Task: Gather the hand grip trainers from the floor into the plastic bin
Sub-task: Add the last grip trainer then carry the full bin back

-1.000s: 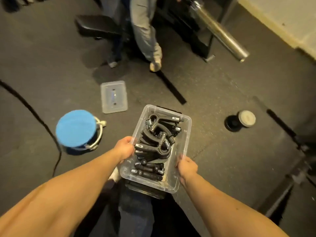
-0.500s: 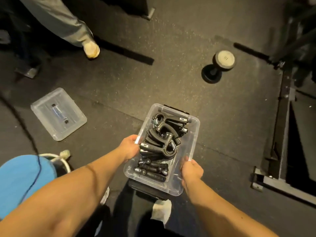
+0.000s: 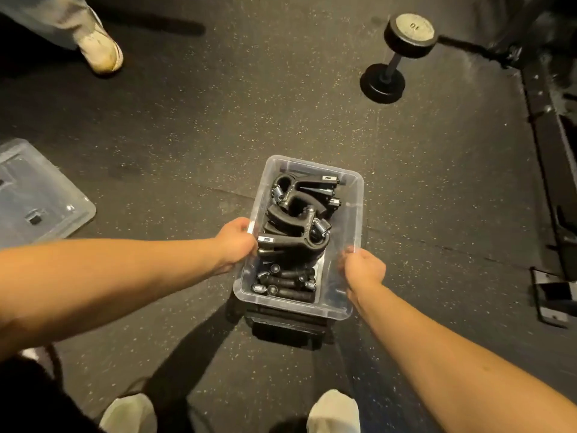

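Clear plastic bin [image 3: 356, 195] is held at centre frame by both long sides, over the speckled black rubber floor [image 3: 187, 135].
- Left hand [image 3: 235, 243]: fingers curled over the left rim and gripping it, about mid-length.
- Right hand [image 3: 362, 268]: fingers curled round the right rim, gripping nearer the near end.
- Hand grip trainers [image 3: 299, 214]: all inside the bin, black handles with metal springs. Larger ones are piled from the far end to the middle, with slimmer ones laid flat at the near end. None is seen on the floor.
- A dark block [image 3: 287, 326] is seen under the bin's near edge; what it is cannot be told.

Surroundings:
- Clear lid [image 3: 40, 195] lies flat on the floor at far left, well apart from the bin.
- Dumbbell marked 10 [image 3: 396, 54] stands on end, far right.
- Black rack base [image 3: 549, 151] runs along the right edge.
- Another person's pale shoe [image 3: 100, 48] is seen far left.
- Wearer's two light shoes [image 3: 334, 410] are seen at the near edge.
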The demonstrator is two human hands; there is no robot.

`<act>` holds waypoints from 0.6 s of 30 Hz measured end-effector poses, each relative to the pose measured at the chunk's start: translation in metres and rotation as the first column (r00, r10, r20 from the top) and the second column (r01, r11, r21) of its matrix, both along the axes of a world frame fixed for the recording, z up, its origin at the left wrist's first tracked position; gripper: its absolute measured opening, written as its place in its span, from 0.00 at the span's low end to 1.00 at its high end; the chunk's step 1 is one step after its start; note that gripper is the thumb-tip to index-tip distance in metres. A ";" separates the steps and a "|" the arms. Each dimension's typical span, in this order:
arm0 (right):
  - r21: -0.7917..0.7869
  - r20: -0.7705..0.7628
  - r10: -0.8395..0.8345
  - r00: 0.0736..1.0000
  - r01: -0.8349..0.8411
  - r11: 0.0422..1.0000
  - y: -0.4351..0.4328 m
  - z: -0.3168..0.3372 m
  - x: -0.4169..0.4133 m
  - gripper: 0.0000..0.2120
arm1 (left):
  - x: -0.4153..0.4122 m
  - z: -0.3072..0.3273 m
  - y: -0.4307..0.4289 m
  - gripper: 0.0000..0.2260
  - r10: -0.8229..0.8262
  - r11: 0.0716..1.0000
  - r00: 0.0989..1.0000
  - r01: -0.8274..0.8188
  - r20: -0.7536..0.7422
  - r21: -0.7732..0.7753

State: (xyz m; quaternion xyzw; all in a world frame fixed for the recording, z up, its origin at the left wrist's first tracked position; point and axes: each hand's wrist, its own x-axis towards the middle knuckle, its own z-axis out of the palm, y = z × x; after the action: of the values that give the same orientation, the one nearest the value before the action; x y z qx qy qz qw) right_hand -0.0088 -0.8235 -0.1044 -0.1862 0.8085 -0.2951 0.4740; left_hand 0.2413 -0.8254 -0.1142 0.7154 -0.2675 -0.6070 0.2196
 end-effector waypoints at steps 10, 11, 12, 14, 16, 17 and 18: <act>-0.120 -0.417 0.183 0.890 -0.254 0.960 -0.049 0.062 0.027 0.24 | 0.050 0.011 -0.030 0.10 -0.330 0.943 0.939 0.333 -0.098 0.021; -0.239 -0.477 0.195 0.857 -0.340 0.909 -0.056 0.077 0.045 0.23 | 0.064 0.013 -0.035 0.08 -0.319 0.948 0.947 0.319 -0.028 0.003; -0.324 -0.494 0.243 0.835 -0.435 0.840 -0.060 0.089 0.070 0.20 | 0.080 0.015 -0.037 0.06 -0.300 0.953 0.952 0.302 0.056 -0.022; -0.420 -0.410 0.401 0.819 -0.560 0.714 -0.065 0.095 0.130 0.17 | 0.117 0.017 -0.036 0.04 -0.264 0.960 0.947 0.277 0.183 -0.048; -0.431 -0.337 0.567 0.751 -0.659 0.616 -0.063 0.083 0.198 0.14 | 0.160 0.016 -0.027 0.05 -0.235 0.966 0.931 0.255 0.278 -0.036; -0.412 -0.322 0.641 0.696 -0.713 0.568 -0.062 0.069 0.232 0.12 | 0.182 0.014 -0.021 0.06 -0.210 0.972 0.924 0.232 0.318 -0.031; -0.378 -0.306 0.704 0.640 -0.761 0.527 -0.061 0.053 0.262 0.10 | 0.203 0.012 -0.015 0.06 -0.186 0.977 0.916 0.211 0.355 -0.032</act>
State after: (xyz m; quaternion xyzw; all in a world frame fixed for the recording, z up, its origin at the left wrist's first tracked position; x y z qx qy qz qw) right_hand 0.2533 -0.8849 -0.0514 -0.6349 0.5818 -0.2453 0.4451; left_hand 0.4442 -0.8409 -0.1019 0.7728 -0.3946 -0.4795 0.1306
